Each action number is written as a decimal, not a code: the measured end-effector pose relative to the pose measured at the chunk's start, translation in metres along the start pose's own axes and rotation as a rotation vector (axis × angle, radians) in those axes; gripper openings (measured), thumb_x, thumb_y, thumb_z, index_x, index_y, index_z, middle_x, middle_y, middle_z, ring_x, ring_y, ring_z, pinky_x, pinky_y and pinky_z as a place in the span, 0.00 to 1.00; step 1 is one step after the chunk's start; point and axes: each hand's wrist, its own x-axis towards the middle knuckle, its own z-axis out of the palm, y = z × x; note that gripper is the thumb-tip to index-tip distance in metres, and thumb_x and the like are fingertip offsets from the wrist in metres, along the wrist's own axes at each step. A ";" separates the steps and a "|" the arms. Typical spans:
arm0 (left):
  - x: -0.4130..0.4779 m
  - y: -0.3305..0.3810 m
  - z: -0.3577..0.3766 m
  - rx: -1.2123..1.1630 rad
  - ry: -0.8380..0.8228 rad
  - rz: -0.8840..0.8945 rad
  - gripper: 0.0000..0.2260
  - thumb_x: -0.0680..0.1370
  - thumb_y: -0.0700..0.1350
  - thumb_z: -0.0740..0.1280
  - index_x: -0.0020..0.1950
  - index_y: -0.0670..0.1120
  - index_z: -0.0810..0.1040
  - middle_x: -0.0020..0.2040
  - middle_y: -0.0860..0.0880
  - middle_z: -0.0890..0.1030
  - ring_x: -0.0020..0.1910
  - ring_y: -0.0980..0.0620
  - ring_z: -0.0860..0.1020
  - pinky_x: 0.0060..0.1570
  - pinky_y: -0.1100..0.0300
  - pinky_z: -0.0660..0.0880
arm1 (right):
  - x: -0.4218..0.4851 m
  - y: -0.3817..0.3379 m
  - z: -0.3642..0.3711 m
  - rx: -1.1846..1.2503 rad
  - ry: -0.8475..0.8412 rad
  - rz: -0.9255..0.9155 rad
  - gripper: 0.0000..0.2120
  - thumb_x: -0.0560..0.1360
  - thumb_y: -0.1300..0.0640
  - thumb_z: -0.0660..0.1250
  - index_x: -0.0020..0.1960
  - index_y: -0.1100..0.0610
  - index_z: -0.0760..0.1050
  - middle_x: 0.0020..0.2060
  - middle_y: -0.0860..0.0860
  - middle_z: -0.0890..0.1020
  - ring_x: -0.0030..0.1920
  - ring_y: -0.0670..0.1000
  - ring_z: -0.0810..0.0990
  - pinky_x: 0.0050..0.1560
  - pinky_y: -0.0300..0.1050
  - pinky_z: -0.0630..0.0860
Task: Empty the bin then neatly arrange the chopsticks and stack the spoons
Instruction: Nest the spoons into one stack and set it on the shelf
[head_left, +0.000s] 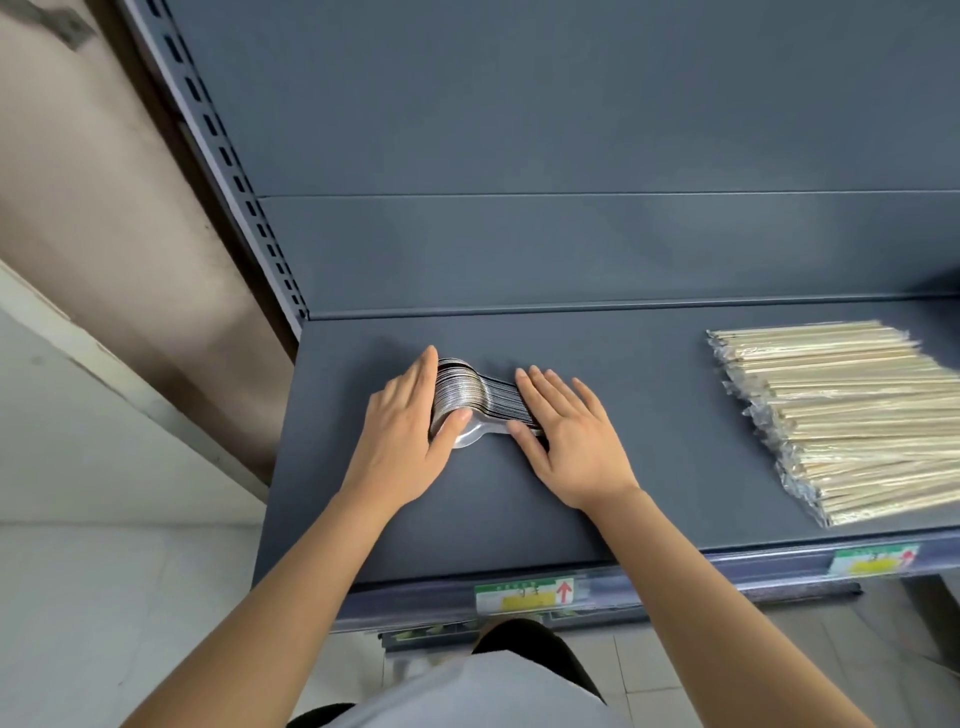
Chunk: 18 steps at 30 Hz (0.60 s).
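Centrally in the frame, two hands bracket one stack of metal spoons (464, 397) lying on its side: the left hand (402, 415) presses its straight fingers against the bowl end with the thumb laid over the nearest bowl, and the right hand (571, 436) lies flat, fingers slightly spread, on the handles. Individual spoons are too tightly packed to count, and they sit left of centre on the grey shelf (649, 374), well apart from one pile of plastic-wrapped chopsticks (841, 415) at the right edge. Two green-and-yellow price labels (524, 595) on the shelf's front rail each show a red upward arrow, their writing too blurred to read
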 end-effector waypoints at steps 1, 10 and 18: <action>-0.001 0.000 0.001 0.022 -0.010 0.002 0.35 0.78 0.63 0.47 0.78 0.40 0.53 0.77 0.43 0.60 0.71 0.44 0.64 0.67 0.52 0.62 | 0.000 0.000 0.000 0.000 -0.011 -0.009 0.31 0.80 0.39 0.45 0.75 0.57 0.61 0.72 0.53 0.68 0.73 0.53 0.64 0.74 0.47 0.48; -0.004 0.015 -0.004 -0.330 -0.091 -0.144 0.35 0.80 0.59 0.56 0.79 0.46 0.41 0.79 0.52 0.43 0.76 0.58 0.45 0.69 0.68 0.42 | -0.004 0.000 -0.003 0.009 -0.093 0.033 0.47 0.68 0.27 0.27 0.78 0.54 0.42 0.78 0.49 0.47 0.77 0.47 0.43 0.75 0.45 0.40; 0.009 0.056 0.007 -0.593 0.000 -0.432 0.33 0.82 0.54 0.56 0.78 0.44 0.41 0.79 0.47 0.39 0.77 0.52 0.43 0.71 0.64 0.45 | -0.001 -0.011 -0.004 -0.023 -0.156 0.046 0.50 0.66 0.26 0.26 0.78 0.58 0.39 0.78 0.52 0.44 0.77 0.50 0.40 0.74 0.47 0.34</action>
